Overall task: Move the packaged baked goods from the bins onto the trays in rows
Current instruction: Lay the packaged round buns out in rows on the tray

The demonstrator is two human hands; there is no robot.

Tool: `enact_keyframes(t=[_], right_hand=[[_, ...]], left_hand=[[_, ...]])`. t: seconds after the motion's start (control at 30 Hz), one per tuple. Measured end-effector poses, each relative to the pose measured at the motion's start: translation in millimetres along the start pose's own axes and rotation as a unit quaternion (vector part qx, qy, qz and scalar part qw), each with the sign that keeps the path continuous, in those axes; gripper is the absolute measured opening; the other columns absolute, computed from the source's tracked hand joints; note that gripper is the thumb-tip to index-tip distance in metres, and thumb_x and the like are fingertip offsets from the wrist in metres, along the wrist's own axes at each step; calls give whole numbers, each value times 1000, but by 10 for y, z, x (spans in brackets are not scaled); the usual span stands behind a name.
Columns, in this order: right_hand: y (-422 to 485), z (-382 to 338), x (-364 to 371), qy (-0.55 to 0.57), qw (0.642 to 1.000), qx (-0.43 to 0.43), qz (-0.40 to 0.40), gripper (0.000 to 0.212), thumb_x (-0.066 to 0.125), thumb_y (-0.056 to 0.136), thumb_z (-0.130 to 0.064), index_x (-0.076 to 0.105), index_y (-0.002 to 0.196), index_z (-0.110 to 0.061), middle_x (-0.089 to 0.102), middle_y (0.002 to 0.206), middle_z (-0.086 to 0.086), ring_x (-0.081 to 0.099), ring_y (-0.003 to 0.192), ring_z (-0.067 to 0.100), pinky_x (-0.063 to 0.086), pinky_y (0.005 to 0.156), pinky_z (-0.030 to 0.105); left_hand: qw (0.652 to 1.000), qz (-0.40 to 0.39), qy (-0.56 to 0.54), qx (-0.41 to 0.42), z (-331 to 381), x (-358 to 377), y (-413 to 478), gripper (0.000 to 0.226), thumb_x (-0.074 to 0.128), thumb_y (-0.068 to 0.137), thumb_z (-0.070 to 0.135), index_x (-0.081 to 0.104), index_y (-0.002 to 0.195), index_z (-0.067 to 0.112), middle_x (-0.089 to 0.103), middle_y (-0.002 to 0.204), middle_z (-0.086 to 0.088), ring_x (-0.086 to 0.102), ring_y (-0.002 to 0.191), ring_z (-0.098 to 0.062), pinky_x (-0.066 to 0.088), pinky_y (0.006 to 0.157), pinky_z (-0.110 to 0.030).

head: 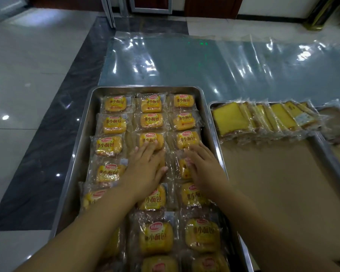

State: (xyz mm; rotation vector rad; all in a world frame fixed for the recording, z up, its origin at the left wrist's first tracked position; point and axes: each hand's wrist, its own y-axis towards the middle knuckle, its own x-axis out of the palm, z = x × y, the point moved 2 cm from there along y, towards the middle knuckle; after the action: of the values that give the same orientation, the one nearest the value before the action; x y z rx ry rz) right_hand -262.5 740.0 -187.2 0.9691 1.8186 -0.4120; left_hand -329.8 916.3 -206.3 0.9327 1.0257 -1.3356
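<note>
Steel, shallow and round-cornered, the tray [82, 134] holds soft yellow bread packets [114, 104] in crinkly clear wrap, laid in three columns. At its middle, the left hand [145, 165] lies flat on the centre column and the right hand [202, 165] flat on the right column, fingers straight, gripping nothing. Right of the tray sits a paper-lined second tray [330, 160] with overlapping wrapped cake slices [230, 118]. Glossy plastic sheeting [204, 61] lies beyond the tray.
</note>
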Motion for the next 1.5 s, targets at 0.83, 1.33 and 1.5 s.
enact_keyframes(t=[0.83, 1.33, 1.5], right_hand=[[-1113, -175, 127, -60, 982, 17, -178, 70, 44, 93, -46, 13, 149, -17, -1, 158, 2, -12, 144, 20, -2, 114, 35], [-1656, -176, -47, -96, 971, -100, -195, 54, 59, 82, -50, 53, 130, -25, 42, 138, 2, 34, 128, 24, 34, 102, 40], [-1574, -270, -119, -58, 981, -104, -154, 44, 67, 79, -42, 63, 117, -19, 54, 127, 2, 44, 118, 24, 43, 95, 42]], left_hand=[[996, -83, 32, 15, 341, 314, -1069, 64, 19, 95, 54, -13, 144, 28, -25, 152, 3, -30, 136, -15, -20, 109, -34], [996, -69, -4, 49, 545, 279, -1720, 67, 42, 85, 63, 32, 143, 30, 23, 152, 3, 16, 138, -21, 24, 109, -44], [996, -69, -24, 57, 494, 226, -1705, 63, 45, 86, 60, 33, 142, 34, 23, 151, 8, 13, 137, -15, 24, 112, -39]])
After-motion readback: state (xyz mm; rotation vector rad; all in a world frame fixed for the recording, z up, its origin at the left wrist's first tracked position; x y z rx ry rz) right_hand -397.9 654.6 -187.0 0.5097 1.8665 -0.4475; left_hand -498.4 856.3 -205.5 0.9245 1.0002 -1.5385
